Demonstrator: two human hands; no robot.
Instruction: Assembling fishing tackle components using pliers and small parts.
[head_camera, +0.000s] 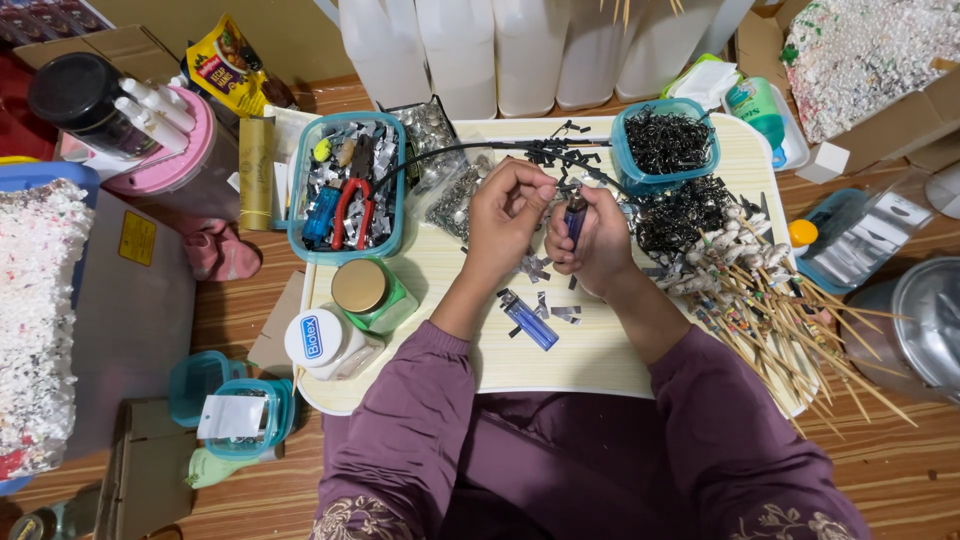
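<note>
Person in purple sleeves sits at a pale wood-grain lap table (600, 350), both hands up over its middle. Left hand (505, 215) is curled, thumb and forefinger pinched shut on a thin black cord (440, 150) that runs off to the left over the tray; the pinched end sits right by the right hand. Right hand (590, 240) is closed in a fist around a small purple lighter (575, 212), held upright, top poking out near the left fingertips. Can't tell if it's lit. The two hands almost touch. A second blue lighter (528, 320) lies flat on the table just below the hands, with small silver scraps around it. Left of the hands: teal plastic tray (345, 185) with silver pieces, red-handled pliers (352, 212) and a blue tool. Below that, a green jar with gold lid (368, 292) and a white round tub (318, 342). Upper right: teal bowl of black clips (665, 145), more black bits piled beside it. Right edge: heap of bamboo skewers (790, 320) with small wrapped tips.
</note>
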